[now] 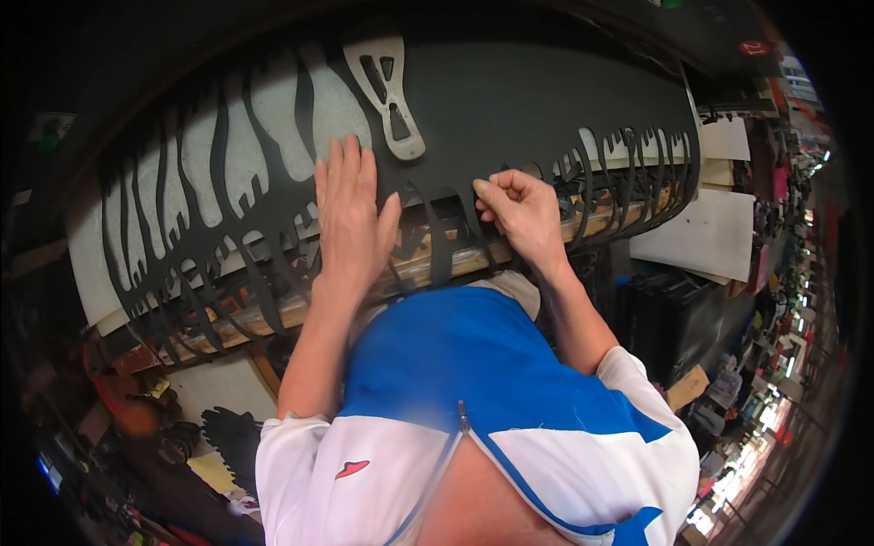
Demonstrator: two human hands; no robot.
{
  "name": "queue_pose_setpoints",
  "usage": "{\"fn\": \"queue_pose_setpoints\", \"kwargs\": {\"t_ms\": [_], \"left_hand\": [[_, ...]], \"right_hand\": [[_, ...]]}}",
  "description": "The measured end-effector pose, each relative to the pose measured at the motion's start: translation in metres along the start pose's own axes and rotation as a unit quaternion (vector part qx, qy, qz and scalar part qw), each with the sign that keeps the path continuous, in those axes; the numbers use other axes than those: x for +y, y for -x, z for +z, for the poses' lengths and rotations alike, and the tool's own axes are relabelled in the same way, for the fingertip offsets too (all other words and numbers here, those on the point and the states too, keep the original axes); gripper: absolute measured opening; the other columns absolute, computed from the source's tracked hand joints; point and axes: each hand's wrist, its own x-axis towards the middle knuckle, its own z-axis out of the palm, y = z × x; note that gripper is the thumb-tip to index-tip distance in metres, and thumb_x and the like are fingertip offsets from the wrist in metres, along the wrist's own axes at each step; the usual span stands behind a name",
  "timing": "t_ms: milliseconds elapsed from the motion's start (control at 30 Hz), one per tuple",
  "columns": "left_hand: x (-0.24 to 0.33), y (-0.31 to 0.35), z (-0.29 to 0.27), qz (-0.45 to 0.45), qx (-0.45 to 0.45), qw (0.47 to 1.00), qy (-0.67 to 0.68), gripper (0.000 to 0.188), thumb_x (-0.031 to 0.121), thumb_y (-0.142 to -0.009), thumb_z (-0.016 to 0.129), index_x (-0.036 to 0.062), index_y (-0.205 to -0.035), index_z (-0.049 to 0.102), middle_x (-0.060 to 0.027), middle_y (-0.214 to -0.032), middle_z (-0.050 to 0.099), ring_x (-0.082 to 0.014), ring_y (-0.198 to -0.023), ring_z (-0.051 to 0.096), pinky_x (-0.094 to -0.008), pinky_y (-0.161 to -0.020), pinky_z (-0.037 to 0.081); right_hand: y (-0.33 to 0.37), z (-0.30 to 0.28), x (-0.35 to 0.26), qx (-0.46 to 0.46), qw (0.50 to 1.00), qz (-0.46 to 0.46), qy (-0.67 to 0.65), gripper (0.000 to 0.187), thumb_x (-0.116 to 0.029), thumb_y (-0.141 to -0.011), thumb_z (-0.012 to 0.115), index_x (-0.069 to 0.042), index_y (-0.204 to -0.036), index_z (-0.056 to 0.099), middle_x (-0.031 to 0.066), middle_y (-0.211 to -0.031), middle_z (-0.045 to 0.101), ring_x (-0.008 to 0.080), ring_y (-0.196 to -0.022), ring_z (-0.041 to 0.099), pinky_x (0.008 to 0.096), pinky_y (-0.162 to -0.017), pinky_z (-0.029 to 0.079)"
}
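Note:
A dark, thin sheet (537, 100) covers the work surface, with rows of long, sole-shaped holes cut through it. My left hand (348, 196) lies flat on the sheet, fingers stretched out, beside one of the pale openings. Just beyond it, a sole-shaped metal cutting die (409, 146) rests on the uncut part. My right hand (521, 211) is closed in a pinch at the sheet's near edge, thumb against the curled fingers; what is between them, if anything, is hidden. Narrow dark strips (441, 246) of the sheet hang over the front edge between my hands.
A wooden edge (596, 224) runs along the front of the work surface, close to my body. White boards (701, 235) stick out at the right, above dark stacked material (678, 314). A black glove (232, 441) lies low on the left. A dark machine part overhangs the far side.

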Motion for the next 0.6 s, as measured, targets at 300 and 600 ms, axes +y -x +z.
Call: {"fn": "queue_pose_setpoints", "kwargs": {"t_ms": [300,600], "left_hand": [[-0.016,-0.029,-0.016,0.005,-0.116,0.989,0.094,0.093,0.013,-0.080,0.068,-0.0055,-0.164,0.035,-0.0320,-0.172,0.030,-0.0458,-0.165,0.015,-0.0540,-0.136,0.011],[-0.015,-0.041,0.008,-0.005,0.044,0.998,0.039,0.088,0.023,-0.088,0.088,-0.0088,-0.158,0.044,-0.0331,-0.152,0.057,-0.0463,-0.151,0.047,-0.0600,-0.129,0.026]], "right_hand": [[-0.049,-0.002,-0.072,0.056,0.945,-0.215,0.240,0.032,-0.023,-0.106,0.069,0.002,-0.125,0.076,0.0129,-0.097,0.080,0.0141,-0.089,0.075,0.0278,-0.079,0.059],[-0.136,0.078,-0.039,-0.014,0.861,-0.453,0.230,0.050,-0.014,-0.101,0.061,0.001,-0.149,0.060,0.0265,-0.145,0.064,0.0384,-0.142,0.057,0.0538,-0.127,0.034]]}}
